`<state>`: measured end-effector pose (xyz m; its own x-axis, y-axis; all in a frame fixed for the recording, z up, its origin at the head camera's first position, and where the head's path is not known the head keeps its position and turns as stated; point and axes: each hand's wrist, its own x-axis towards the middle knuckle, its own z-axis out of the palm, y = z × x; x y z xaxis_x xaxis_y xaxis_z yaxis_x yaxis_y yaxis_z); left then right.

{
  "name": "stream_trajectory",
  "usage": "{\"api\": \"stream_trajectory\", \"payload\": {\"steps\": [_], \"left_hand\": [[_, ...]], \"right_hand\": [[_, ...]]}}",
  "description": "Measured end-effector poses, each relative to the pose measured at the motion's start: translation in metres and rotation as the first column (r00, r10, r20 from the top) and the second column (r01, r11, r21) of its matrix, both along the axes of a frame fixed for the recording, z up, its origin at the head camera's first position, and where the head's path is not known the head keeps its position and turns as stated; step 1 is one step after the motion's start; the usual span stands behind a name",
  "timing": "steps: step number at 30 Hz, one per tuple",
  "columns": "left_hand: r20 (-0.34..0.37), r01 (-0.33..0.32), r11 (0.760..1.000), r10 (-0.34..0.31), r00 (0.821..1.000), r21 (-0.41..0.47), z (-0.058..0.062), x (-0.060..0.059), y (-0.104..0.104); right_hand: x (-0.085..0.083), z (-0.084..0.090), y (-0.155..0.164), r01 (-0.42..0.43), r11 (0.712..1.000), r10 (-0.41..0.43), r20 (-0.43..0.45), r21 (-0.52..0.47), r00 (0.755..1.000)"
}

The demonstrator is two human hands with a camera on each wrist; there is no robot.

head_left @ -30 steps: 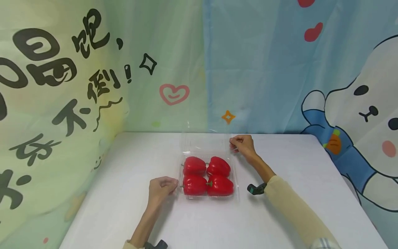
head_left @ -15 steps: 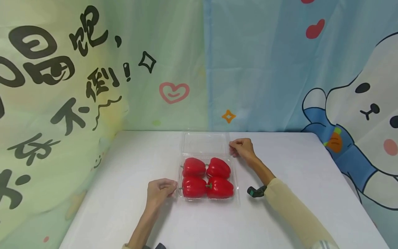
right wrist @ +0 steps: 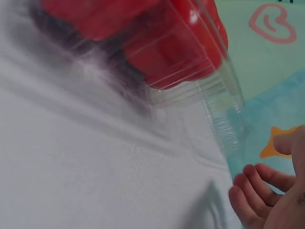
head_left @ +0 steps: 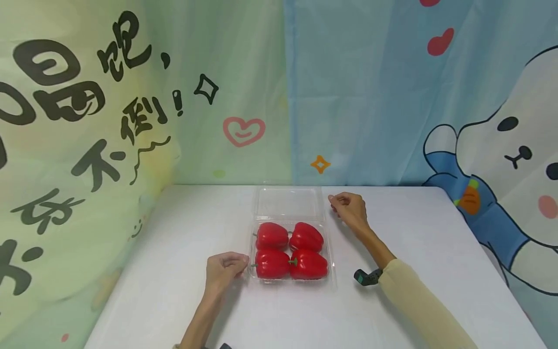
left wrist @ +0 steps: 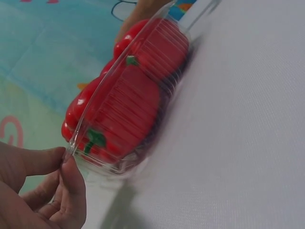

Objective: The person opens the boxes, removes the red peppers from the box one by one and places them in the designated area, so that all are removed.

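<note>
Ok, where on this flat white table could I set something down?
The table is bare in front of the clear rectangular plastic container, left of the left hand, and right of the right hand. Crowded: inside the container, with four rounded red bell peppers.

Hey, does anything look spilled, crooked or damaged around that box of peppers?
Nothing stands out. All four peppers sit inside the clear box, its lid open behind them, and I see no spill or damage. The left hand pinches the box.
</note>
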<state>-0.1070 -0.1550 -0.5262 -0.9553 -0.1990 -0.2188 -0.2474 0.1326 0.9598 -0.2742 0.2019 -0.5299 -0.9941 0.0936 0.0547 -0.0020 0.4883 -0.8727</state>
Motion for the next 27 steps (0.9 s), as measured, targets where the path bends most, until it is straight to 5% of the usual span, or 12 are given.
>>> {"api": "stream_trajectory", "payload": {"steps": [5,11,27], "left_hand": [[0.005,-0.005,1.0,0.005,1.0,-0.006,0.003,-0.001,-0.001],[0.014,0.004,1.0,-0.004,1.0,0.001,0.002,-0.001,-0.002],[0.025,0.033,0.999,-0.033,0.999,0.004,0.001,-0.002,-0.002]], "right_hand": [[0.014,0.01,-0.001,-0.032,0.993,0.053,-0.184,0.115,0.981],[0.036,0.022,-0.008,-0.146,0.977,0.187,-0.285,0.157,0.94],[0.098,0.029,-0.021,-0.332,0.926,0.372,-0.282,0.179,0.885]]}}
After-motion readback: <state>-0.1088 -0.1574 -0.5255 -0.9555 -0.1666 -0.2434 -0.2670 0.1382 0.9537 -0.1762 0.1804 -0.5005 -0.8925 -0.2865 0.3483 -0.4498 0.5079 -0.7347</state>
